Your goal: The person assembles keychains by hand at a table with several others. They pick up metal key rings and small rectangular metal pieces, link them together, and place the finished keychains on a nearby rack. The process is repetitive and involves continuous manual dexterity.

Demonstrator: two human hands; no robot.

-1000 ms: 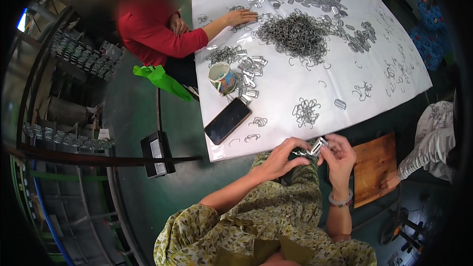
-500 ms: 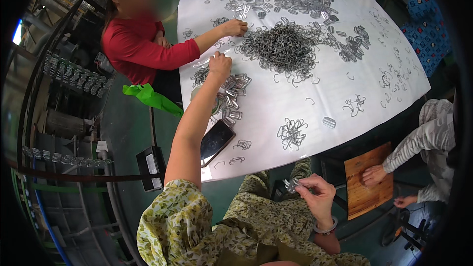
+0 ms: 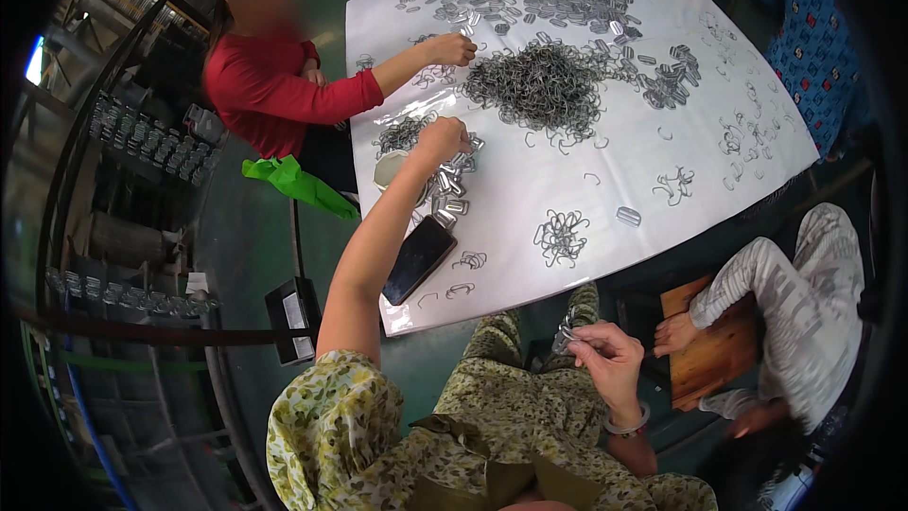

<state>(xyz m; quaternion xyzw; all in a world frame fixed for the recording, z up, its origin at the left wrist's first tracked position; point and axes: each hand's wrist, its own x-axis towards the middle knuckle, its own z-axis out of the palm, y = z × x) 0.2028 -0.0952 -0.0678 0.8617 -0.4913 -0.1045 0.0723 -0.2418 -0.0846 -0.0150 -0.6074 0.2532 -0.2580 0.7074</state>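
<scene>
My left hand (image 3: 442, 138) reaches across the table's left side, its fingers curled closed at the top of a heap of silver slotted buckles (image 3: 452, 182). Whatever those fingertips hold is hidden. Low over my lap, my right hand (image 3: 610, 360) pinches a small bunch of shiny metal buckles (image 3: 565, 333), whose exact number is unclear. Beside my left forearm stand a pale round container (image 3: 389, 168) and a dark phone (image 3: 420, 260). A pile of bent wire hooks (image 3: 406, 133) lies just beyond the container.
The white-covered table (image 3: 511, 227) bears a large heap of hooks (image 3: 539, 85), a small hook pile (image 3: 561, 237) and a lone buckle (image 3: 628, 216). A red-sleeved co-worker's hand (image 3: 452, 49) works at left. Another person sits by a wooden board (image 3: 719, 350) at right.
My left hand has shifted right and slightly nearer, down onto the buckles, uncovering the round container. My right hand still holds its bunch. The person at right has leaned and moved in closer.
</scene>
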